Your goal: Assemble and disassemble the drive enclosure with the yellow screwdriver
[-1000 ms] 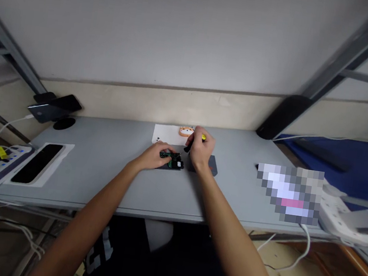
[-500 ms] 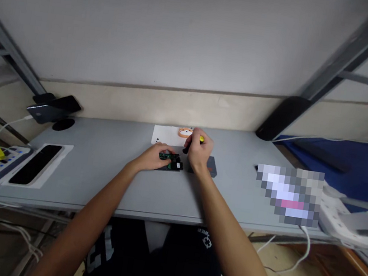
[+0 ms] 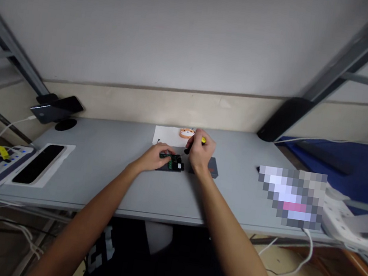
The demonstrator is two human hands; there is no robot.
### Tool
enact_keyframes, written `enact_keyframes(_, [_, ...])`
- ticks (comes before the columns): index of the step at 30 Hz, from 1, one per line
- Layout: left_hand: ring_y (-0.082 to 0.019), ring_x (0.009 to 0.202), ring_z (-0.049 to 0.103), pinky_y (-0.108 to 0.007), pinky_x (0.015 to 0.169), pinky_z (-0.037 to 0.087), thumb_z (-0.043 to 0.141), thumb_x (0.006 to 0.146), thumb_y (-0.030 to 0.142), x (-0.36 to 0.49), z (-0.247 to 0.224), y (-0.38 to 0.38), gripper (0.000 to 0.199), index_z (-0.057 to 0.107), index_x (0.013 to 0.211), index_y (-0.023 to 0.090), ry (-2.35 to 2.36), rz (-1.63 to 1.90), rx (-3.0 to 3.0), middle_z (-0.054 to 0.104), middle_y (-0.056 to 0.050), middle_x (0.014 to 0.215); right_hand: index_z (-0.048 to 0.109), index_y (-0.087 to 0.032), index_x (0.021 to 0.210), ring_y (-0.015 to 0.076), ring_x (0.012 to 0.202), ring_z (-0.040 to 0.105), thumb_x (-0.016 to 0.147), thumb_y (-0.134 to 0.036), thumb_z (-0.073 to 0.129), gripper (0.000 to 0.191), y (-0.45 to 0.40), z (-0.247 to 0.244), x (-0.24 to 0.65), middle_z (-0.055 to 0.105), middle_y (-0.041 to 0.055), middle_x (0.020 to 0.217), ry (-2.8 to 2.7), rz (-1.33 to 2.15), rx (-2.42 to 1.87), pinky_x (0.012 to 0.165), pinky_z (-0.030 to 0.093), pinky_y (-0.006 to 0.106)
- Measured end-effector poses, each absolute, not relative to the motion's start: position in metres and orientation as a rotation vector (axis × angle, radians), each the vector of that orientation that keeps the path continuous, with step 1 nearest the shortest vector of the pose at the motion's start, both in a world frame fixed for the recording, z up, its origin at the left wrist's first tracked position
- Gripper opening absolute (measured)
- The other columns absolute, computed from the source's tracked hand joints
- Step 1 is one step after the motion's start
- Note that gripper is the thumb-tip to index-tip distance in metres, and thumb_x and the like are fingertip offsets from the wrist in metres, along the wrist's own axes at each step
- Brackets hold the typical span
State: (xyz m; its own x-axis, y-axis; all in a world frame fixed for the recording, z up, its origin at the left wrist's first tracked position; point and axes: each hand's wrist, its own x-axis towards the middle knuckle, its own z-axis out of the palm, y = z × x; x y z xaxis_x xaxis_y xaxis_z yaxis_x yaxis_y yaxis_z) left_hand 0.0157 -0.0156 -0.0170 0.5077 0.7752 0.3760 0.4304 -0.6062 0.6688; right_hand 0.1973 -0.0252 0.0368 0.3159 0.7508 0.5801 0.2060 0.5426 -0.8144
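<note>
My left hand (image 3: 154, 157) grips the left part of a small dark device with a green circuit board (image 3: 171, 163), thumb on the board and fingers at its far edge. My right hand (image 3: 201, 152) is closed round a black and yellow tool (image 3: 203, 140), like a screwdriver, its dark end near the device's upper right corner. Whether the tip touches is too small to tell. A grey box (image 3: 213, 167) lies partly behind my right wrist. White paper (image 3: 165, 135) with small black bits lies beyond my hands, an orange and white animal-faced item (image 3: 187, 133) on it.
On the left are a phone on a stand (image 3: 57, 110), a flat black phone (image 3: 39, 164) on paper and a power strip (image 3: 5, 163) with cables. At the right are a blurred-out screen (image 3: 287, 196), a white power strip (image 3: 340, 219) and a black cylinder (image 3: 280, 119).
The whole view has shifted slightly, with things appearing a little further right. The green board under my left hand looks slightly more tilted. Both hands keep their grips.
</note>
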Motion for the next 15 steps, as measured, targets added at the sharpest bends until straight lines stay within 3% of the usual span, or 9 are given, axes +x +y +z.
enact_keyframes(15, [-0.014, 0.082, 0.061, -0.029, 0.079, 0.052, 0.056, 0.084, -0.001, 0.0161, -0.0219, -0.0120, 0.029, 0.074, 0.095, 0.020, 1.044, 1.148, 2.187, 0.065, -0.003, 0.096, 0.050, -0.022, 0.053, 0.0127, 0.048, 0.047, 0.100, -0.035, 0.049, 0.048, -0.0250, 0.0385, 0.1990, 0.050, -0.0031, 0.048, -1.209, 0.444, -0.973, 0.054, 0.037, 0.028])
